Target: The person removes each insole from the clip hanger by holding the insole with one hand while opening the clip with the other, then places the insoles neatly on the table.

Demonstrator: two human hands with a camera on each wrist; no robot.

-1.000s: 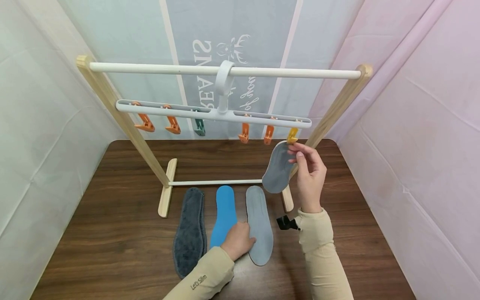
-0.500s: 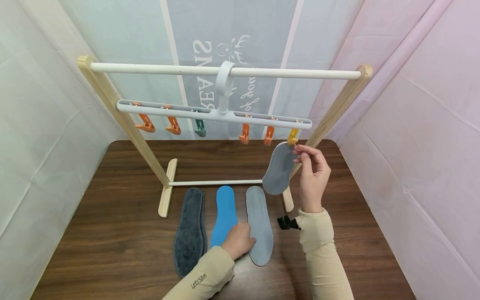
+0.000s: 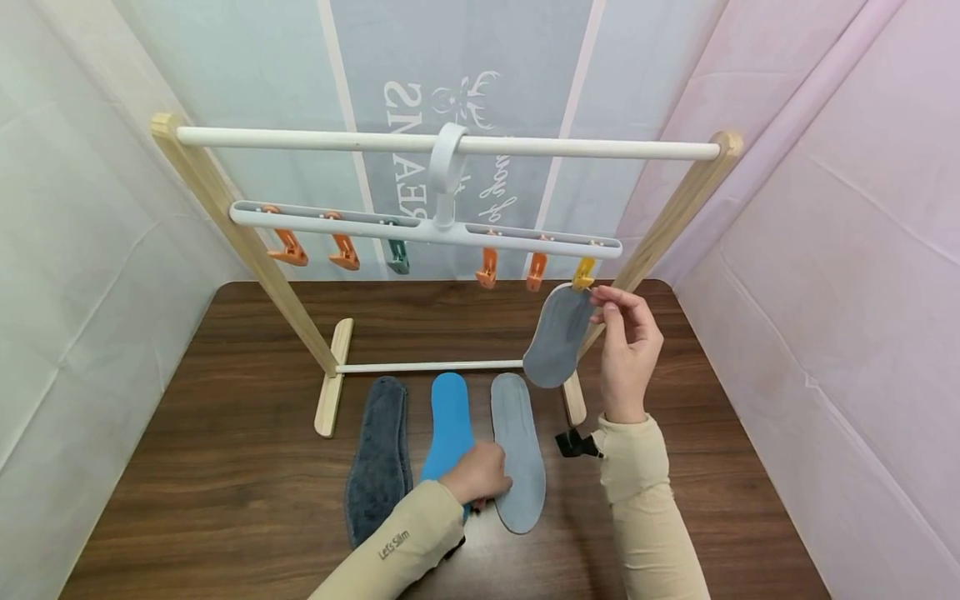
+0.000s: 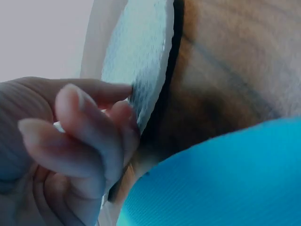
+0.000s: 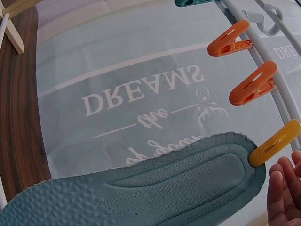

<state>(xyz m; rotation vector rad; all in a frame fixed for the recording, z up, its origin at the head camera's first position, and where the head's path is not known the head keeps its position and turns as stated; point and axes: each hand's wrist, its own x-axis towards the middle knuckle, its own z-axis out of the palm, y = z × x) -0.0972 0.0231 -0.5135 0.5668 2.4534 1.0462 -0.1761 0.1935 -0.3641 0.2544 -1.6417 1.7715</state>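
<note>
A grey insole (image 3: 553,346) hangs from the yellow clip (image 3: 582,275) at the right end of a white hanger (image 3: 352,222). My right hand (image 3: 628,354) is just right of that clip, its fingers loosely bent. In the right wrist view these fingers (image 5: 276,188) are apart from the hanging insole (image 5: 202,181). A second grey insole (image 3: 521,458) lies on the table. My left hand (image 3: 477,473) pinches its left edge, thumb on top, as the left wrist view shows. Beneath the left wrist is a blue insole (image 3: 448,417), partly hidden.
Dark fuzzy insoles (image 3: 377,462) lie stacked on the left of the wooden table (image 3: 225,467). A wood-and-white rack (image 3: 300,137) holds the hanger. Orange clips (image 3: 487,268) and a green clip (image 3: 397,254) hang from it with nothing in them. Curtains surround the table.
My right hand has drawn slightly right, away from the insole, which stays hanging in the yellow clip. My left hand has shifted only a little at the second insole's edge.
</note>
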